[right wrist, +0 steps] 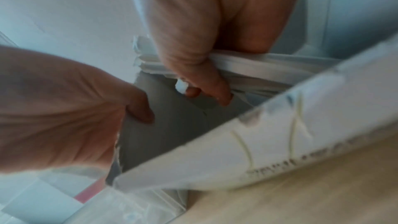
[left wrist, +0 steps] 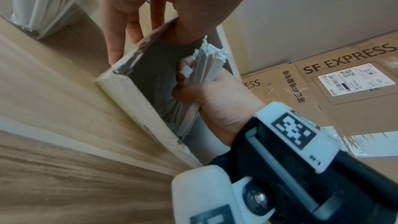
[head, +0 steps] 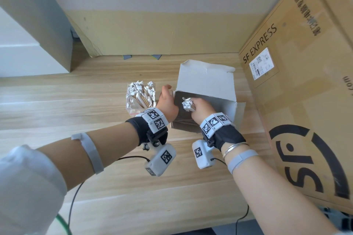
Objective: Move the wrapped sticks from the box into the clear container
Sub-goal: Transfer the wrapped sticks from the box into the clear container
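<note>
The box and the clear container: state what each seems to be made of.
The box looks like thin paperboard, matte grey-white inside, with torn, fuzzy flap edges. The clear container seems to be glossy transparent plastic, possibly acrylic: the wrapped sticks show through its walls.
</note>
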